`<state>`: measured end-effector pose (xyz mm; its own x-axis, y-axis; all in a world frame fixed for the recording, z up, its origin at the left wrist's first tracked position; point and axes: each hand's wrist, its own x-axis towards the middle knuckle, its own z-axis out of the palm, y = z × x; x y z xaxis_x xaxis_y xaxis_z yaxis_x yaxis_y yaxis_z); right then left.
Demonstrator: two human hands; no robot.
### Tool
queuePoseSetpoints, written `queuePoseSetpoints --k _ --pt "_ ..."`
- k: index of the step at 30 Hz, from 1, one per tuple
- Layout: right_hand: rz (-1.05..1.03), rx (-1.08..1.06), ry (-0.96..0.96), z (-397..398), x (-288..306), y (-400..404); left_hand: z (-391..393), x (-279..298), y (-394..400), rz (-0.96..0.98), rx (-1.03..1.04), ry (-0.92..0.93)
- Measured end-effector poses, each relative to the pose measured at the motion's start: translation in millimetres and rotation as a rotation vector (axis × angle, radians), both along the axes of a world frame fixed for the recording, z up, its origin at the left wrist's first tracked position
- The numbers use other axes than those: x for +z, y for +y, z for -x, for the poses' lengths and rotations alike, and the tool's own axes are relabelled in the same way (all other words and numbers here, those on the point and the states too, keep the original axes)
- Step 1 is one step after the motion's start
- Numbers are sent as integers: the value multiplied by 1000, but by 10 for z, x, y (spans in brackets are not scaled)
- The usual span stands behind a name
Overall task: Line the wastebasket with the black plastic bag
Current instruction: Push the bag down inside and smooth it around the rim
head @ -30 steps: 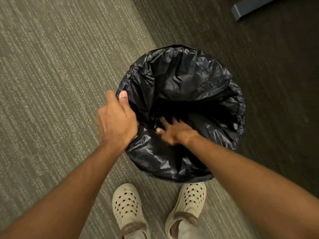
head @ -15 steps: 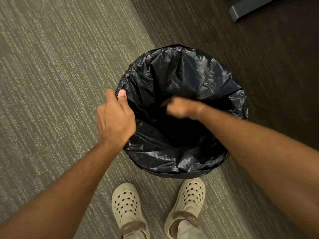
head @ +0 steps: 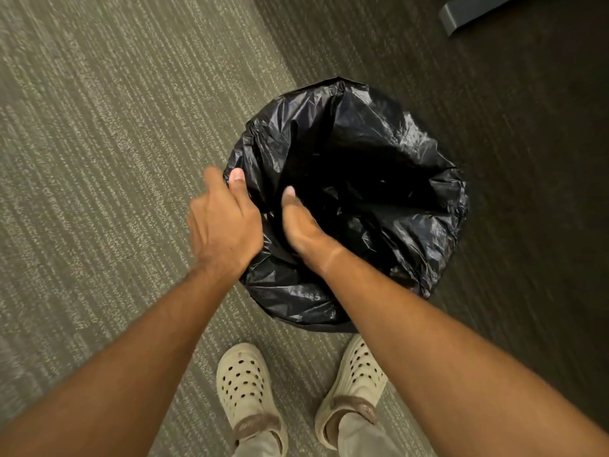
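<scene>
**Ana:** Head view puts the wastebasket (head: 316, 324) in the middle of the frame, on the carpet (head: 99, 159), and almost all of it is hidden under the black bag (head: 379, 143). The film is draped over the whole rim and sags into the opening.

**Ben:** And the hands?

**Ana:** Left hand (head: 224, 225) sits at the left edge of the rim, its grip pinching the bag there, thumb on top. Right hand (head: 298, 222) reaches down inside the opening just beside it, thumb up; its fingers are hidden by the film, so I cannot tell whether that grip is clenched or released.

**Ben:** What could go wrong?

**Ana:** If the right hand pushes the film down hard, I'd expect it to drag the overhang off the far rim at the upper right, where nothing holds it. The bag would then slump inside. Thin film could also tear under a fingernail.

**Ben:** Anything else?

**Ana:** The basket looks light and stands close to the shoes (head: 247, 390) at the bottom; a sideways tug might tip or slide it.
</scene>
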<state>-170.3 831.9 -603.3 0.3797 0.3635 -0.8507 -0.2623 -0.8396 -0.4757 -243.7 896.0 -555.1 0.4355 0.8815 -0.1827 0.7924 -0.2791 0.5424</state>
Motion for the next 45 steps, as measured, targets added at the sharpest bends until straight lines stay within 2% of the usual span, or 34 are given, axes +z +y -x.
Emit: queuePoseSetpoints --k 3,4,6,7,8,10,12,13,15,17,18,20,21,22,23,24,25,26,28,30,33,36,42,45 --pt "-9 506 72 17 -11 -348 5 6 -7 1 -2 1" --pt "-15 614 19 -23 17 -453 6 5 -5 5 -1 0" --pt "70 826 -321 -209 73 -634 9 1 2 19 -3 -5" --pt "180 964 -435 -324 97 -713 6 1 5 22 -7 -9" --pt "307 1115 -468 -427 117 -786 6 4 3 21 -10 -14" --pt "506 1249 -377 -539 148 -903 0 10 -6 18 -9 -27" --pt "461 1241 -472 -550 185 -937 -5 17 -13 20 -13 -33" --pt "430 1209 -519 -555 233 -928 -3 18 -13 16 -17 -34" --pt "367 1098 -439 -602 332 -893 -1 21 -12 18 -19 -35" --pt "148 851 -434 -642 499 -904 5 37 -3 59 -14 -43" --pt "-16 680 -566 -665 644 -923 17 46 4 77 -10 -52" --pt "-250 315 -979 -786 918 -1033 53 73 8 123 22 -67" --pt "-237 142 -1152 -894 997 -1127 64 83 -1 152 51 -65" --pt "-136 -20 -1206 -1015 1053 -1223 67 89 -19 175 84 -51" --pt "4 -169 -1113 -1133 1055 -1312 63 102 -45 189 120 -28" --pt "127 -297 -912 -1236 1005 -1373 50 128 -72 200 152 -13" --pt "192 -369 -713 -1299 926 -1405 33 149 -97 223 182 -24" --pt "192 -380 -606 -1323 824 -1413 18 166 -118 270 214 -49" --pt "138 -372 -566 -1283 672 -1371 -6 180 -134 382 265 -70" --pt "72 -516 -549 -1260 596 -1299 -6 157 -123 411 269 -53" --pt "51 -694 -411 -1320 553 -1288 3 121 -104 417 277 -94" --pt "10 -751 -361 -1382 547 -1370 19 119 -117 403 252 -102" --pt "-63 -827 -26 -1386 605 -1397 10 98 -108 385 290 -120" --pt "-79 -874 -17 -1380 597 -1458 24 128 -94 442 284 -115"
